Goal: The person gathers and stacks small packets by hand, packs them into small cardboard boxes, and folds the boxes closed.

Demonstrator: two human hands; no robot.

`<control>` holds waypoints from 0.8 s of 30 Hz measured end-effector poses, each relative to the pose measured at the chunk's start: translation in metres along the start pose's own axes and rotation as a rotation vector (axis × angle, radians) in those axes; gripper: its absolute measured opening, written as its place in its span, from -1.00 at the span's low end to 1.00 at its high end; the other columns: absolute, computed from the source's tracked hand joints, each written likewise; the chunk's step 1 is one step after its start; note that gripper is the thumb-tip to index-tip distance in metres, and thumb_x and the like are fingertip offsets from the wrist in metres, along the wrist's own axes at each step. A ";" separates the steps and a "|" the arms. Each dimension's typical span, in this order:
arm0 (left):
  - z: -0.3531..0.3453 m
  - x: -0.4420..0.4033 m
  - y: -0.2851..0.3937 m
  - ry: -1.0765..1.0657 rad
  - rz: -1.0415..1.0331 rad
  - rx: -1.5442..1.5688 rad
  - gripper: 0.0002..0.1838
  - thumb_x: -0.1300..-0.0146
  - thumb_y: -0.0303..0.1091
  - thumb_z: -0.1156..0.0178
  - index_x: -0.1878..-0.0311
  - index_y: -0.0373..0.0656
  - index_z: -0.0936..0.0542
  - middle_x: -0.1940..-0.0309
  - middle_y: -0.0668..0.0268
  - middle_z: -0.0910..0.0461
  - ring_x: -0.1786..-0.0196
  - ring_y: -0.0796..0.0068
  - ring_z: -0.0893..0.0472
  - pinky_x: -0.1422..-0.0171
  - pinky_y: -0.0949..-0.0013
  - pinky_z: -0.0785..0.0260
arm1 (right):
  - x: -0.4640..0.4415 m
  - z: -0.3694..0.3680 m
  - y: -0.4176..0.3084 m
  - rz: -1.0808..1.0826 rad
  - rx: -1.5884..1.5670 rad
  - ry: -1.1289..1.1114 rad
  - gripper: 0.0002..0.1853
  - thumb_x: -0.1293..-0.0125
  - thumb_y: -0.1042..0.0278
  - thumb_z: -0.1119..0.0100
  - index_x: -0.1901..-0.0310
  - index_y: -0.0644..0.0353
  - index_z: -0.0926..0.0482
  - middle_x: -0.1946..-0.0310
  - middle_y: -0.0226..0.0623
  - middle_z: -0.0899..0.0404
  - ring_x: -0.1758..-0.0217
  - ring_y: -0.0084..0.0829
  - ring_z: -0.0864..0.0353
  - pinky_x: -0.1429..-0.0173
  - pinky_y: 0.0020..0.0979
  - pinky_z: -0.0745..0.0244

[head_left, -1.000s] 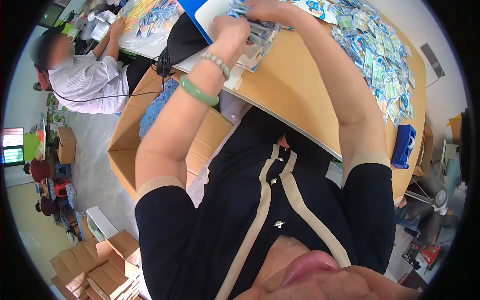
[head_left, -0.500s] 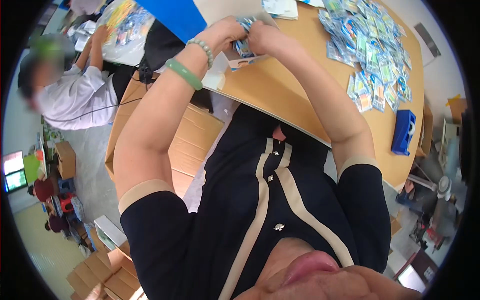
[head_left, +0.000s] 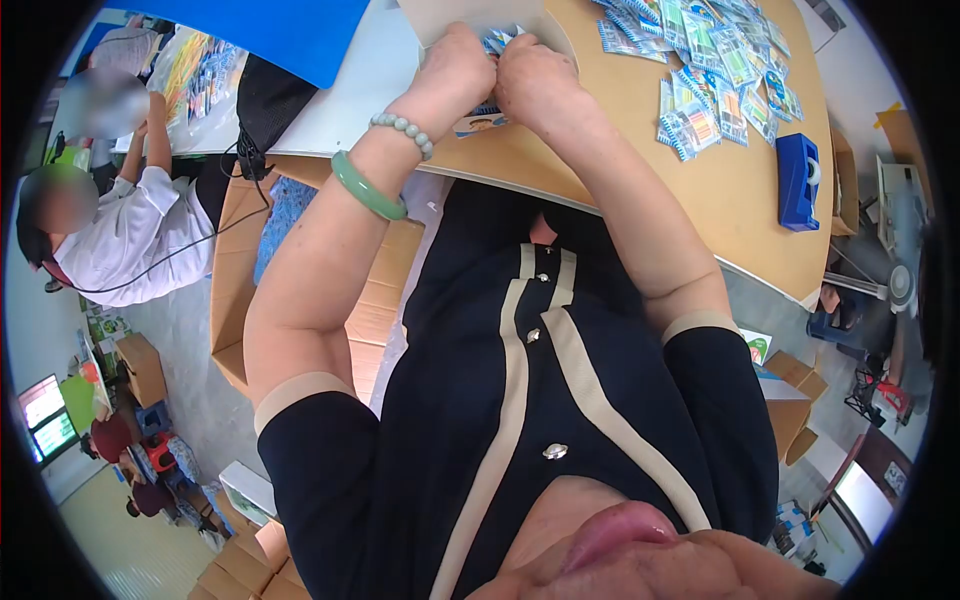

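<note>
An open white carton stands at the table's near edge, with a printed picture on its low front panel. Small blue-and-white plastic packets show inside it, between my hands. Over the carton's left side, my left hand has its fingers curled in on the packets. My right hand is closed beside it, its fingers curled toward the same packets, so the hands almost touch. Most fingertips are hidden behind the hands. A jade bangle and a bead bracelet are on my left wrist.
A heap of similar packets covers the table's right part, with a blue tape dispenser near the edge. A blue sheet and black bag lie left. An open cardboard box stands below. A co-worker sits left.
The view has shifted, so the heap and dispenser sit higher and farther left. My hands stay at the carton; the right hand has turned, showing more of its back.
</note>
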State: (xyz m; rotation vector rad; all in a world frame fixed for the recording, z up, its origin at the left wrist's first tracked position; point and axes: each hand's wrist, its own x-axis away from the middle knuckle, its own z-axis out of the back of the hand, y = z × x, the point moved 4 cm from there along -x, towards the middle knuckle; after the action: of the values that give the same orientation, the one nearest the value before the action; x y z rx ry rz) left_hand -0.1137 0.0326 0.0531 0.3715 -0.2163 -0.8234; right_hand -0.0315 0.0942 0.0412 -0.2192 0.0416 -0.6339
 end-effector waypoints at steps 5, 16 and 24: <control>0.014 0.026 0.011 0.071 -0.423 -0.355 -0.73 -0.20 -0.40 -0.20 0.13 -0.44 -0.55 0.28 -0.15 -0.65 0.15 -0.06 -0.67 0.06 0.12 -0.54 | 0.004 0.006 -0.002 0.081 0.117 0.081 -0.63 -0.22 0.30 -0.14 0.08 0.48 -0.44 0.11 0.03 -0.65 0.07 -0.11 -0.70 -0.07 -0.18 -0.56; 0.033 0.027 -0.009 0.117 -0.735 -0.525 -0.84 -0.19 -0.47 -0.06 0.33 -0.20 -0.65 0.49 0.02 -0.60 0.25 0.02 -0.62 0.16 0.09 -0.44 | -0.014 -0.006 0.016 0.336 0.112 0.076 -0.75 -0.15 0.31 -0.18 0.17 0.25 -0.60 0.29 -0.03 -0.65 0.21 -0.11 -0.67 0.17 -0.16 -0.57; 0.056 0.045 -0.030 0.339 -0.426 0.238 -0.86 -0.27 -0.35 -0.22 0.28 -0.22 -0.67 0.43 0.15 -0.63 0.30 0.40 -0.64 0.14 0.29 -0.48 | 0.001 0.017 0.028 0.460 -0.049 0.227 -0.84 -0.14 0.33 -0.14 0.35 0.24 -0.60 0.33 0.06 -0.62 0.26 -0.03 -0.66 0.22 -0.10 -0.57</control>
State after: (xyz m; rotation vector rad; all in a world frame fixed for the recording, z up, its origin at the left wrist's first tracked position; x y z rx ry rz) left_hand -0.1225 -0.0329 0.0945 0.7913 0.0880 -1.1403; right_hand -0.0124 0.1189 0.0514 -0.1760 0.3178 -0.1963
